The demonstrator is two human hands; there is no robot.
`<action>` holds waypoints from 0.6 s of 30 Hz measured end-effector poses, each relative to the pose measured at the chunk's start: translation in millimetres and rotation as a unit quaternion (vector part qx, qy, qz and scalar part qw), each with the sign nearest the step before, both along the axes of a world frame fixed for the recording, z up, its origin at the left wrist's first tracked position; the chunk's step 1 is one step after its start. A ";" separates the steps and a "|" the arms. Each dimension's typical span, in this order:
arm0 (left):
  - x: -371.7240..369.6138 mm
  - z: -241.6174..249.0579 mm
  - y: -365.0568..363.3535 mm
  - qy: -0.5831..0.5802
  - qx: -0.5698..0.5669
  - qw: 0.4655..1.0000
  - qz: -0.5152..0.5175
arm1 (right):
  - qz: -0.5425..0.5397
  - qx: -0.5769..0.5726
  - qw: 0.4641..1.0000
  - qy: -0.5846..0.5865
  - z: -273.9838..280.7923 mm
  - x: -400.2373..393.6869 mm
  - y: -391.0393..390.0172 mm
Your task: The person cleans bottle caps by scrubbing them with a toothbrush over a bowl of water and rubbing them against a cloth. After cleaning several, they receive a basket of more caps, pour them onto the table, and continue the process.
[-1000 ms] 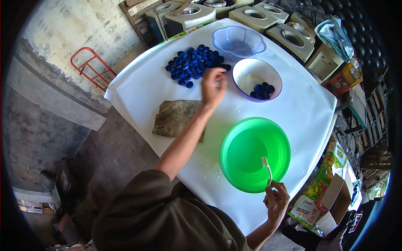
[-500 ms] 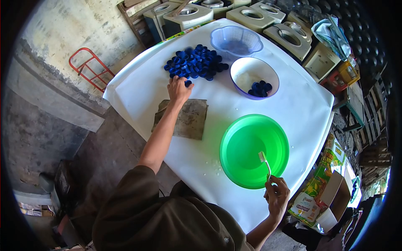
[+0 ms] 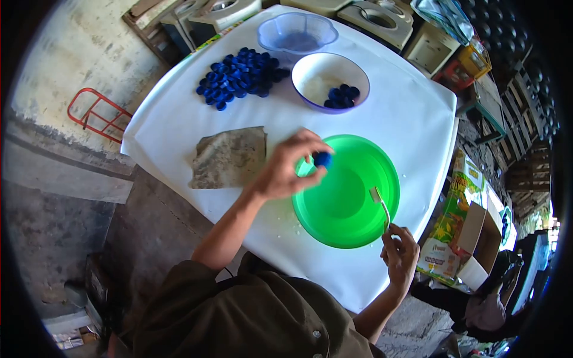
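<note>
My left hand (image 3: 292, 167), a little blurred, grips a blue bottle cap (image 3: 323, 159) between thumb and fingers above the left rim of a green basin (image 3: 346, 235). My right hand (image 3: 401, 253) holds a white toothbrush (image 3: 383, 209) by its handle, its bristles over the basin's right side. A heap of blue caps (image 3: 239, 74) lies at the far left of the white table. Several more blue caps (image 3: 342, 96) sit inside a white-lined purple bowl (image 3: 304, 77) behind the basin.
A worn grey-brown cloth or sheet (image 3: 230, 158) lies left of the basin. Behind the purple bowl stands a translucent blue basket (image 3: 297, 33). The white-covered table (image 3: 161, 113) has appliance casings (image 3: 376, 24) past its far edge. An open cardboard box (image 3: 477, 238) is at the right.
My left hand has moved from the cap heap back toward the green basin, carrying a blue cap. My right hand still holds the toothbrush over the basin. The view has shifted.
</note>
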State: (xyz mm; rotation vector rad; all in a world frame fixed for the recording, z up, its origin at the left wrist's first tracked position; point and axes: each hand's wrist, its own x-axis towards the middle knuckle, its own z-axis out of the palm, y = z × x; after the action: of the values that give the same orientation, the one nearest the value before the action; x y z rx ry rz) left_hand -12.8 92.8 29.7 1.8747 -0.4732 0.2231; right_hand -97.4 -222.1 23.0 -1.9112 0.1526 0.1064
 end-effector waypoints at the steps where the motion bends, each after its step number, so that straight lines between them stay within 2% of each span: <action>1: -3.0 -5.7 -16.1 -0.001 0.051 0.998 -0.040 | -0.002 -0.024 1.000 -0.001 1.8 2.3 1.2; 2: -3.3 -11.4 -28.9 -0.004 0.102 0.991 -0.081 | 0.002 -0.036 0.999 -0.014 0.4 3.2 1.0; 5: 0.3 -33.0 -51.2 0.053 0.268 0.956 -0.110 | 0.008 -0.054 0.998 -0.024 0.0 2.1 1.5; 8: 6.8 -48.5 -60.7 0.071 0.333 0.933 -0.118 | 0.005 -0.052 0.999 -0.015 -0.3 -0.7 -0.1; 14: 8.7 -69.7 -64.4 0.056 0.403 0.903 -0.137 | -0.009 -0.061 0.998 0.003 -3.3 -5.2 -1.9; 18: 12.5 -57.5 -64.2 0.090 0.364 0.918 -0.126 | -0.005 -0.069 0.998 -0.004 -2.1 -4.5 -1.7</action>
State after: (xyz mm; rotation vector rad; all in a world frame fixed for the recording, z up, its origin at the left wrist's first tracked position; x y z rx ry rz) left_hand -0.3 28.6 -27.8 2.4938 -0.7304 -0.3486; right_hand -101.8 -223.7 20.9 -2.0480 0.1687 0.0839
